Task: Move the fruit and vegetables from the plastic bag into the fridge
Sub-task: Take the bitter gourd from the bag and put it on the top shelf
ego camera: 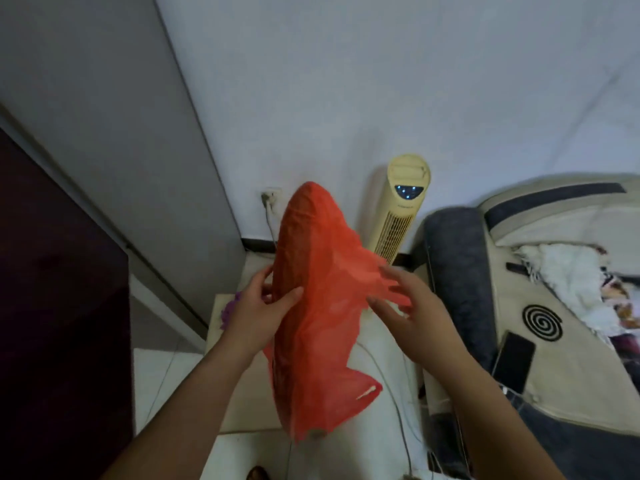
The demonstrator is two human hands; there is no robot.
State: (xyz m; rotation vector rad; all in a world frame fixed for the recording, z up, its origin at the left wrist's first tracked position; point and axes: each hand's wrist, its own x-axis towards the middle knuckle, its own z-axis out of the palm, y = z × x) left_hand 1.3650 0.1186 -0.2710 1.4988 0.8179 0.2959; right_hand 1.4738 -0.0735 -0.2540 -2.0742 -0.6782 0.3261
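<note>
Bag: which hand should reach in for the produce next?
Probably the right hand: its fingers only touch the bag's loose edge, while the left hand grips and steadies the bag.

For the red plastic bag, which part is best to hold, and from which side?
Probably the bunched, stretched film at the upper right edge of the red plastic bag, approached from the right, where the right hand already reaches. The left hand pinches the opposite edge, so pulling apart should open it.
</note>
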